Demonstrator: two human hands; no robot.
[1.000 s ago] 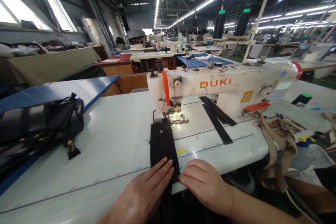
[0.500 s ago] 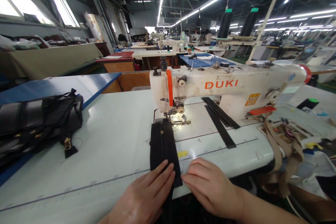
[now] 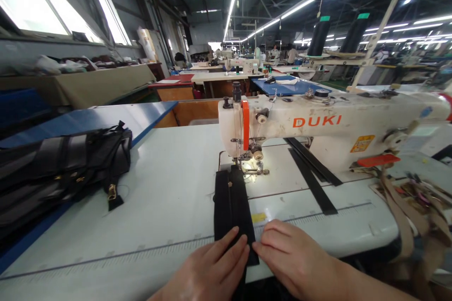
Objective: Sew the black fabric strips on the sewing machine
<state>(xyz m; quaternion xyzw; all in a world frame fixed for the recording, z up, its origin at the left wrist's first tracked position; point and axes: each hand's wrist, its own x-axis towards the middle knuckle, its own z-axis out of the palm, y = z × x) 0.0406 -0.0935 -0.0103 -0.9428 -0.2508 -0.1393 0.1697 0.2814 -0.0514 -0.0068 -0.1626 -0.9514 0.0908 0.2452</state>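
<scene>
A black fabric piece with a zipper lies lengthwise under the needle area of the white sewing machine. A small gold-coloured zipper pull shows near its far end. My left hand rests flat on the near part of this piece, fingers stretched out and side by side. At the piece's right edge, my right hand has its fingers bent and pinched together on the border. Its thumb is mostly hidden. The near end of the fabric drops over the table edge beneath my left hand.
Black strips lie right of the needle. A printed ruler crosses the white tabletop. Black bag-like pieces are heaped at left. Tan straps hang at right beside a tray of small tools. Black thread cones stand behind the machine.
The camera view has turned slightly left, so the machine and table appear farther right. Both hands keep about the same places on the black fabric, which shows little movement under the machine.
</scene>
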